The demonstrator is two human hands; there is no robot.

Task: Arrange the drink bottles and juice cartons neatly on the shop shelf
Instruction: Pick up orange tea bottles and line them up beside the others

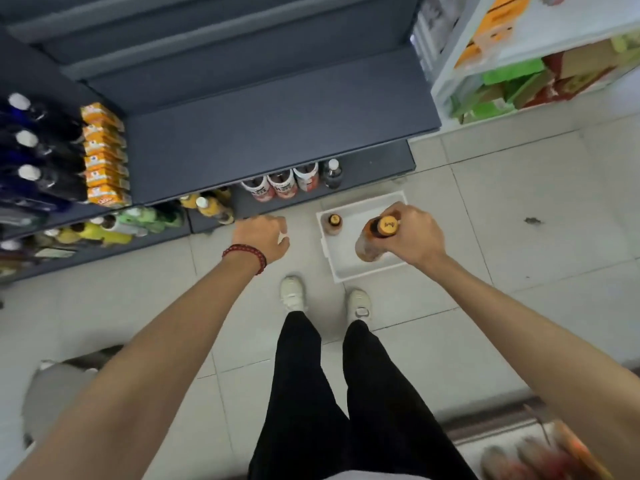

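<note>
Right there, the brown bottle (372, 242) with the orange cap is in the person's right hand (415, 237), fingers wrapped round its neck just under the cap. It hangs above the white tray (346, 261) that sits on the tiled floor (519, 202). A second, smaller bottle (334, 223) with the same orange cap stands in the tray's far left corner.

The left hand (261, 237) holds nothing, its fingers loosely curled, out in front of the lowest level of the grey shelf (242, 143). A red bead bracelet (246, 256) circles that wrist.

On the bottom level, three red-labelled bottles (284, 183) stand side by side with a dark bottle (333, 173), white-capped, just to their right. Yellow and green bottles (207, 204) crowd the level further left. Higher up on the left, a row of orange juice cartons (104, 157) stands beside dark blue bottles (34, 143). The person's white shoes (292, 292) are planted near the tray.
</note>
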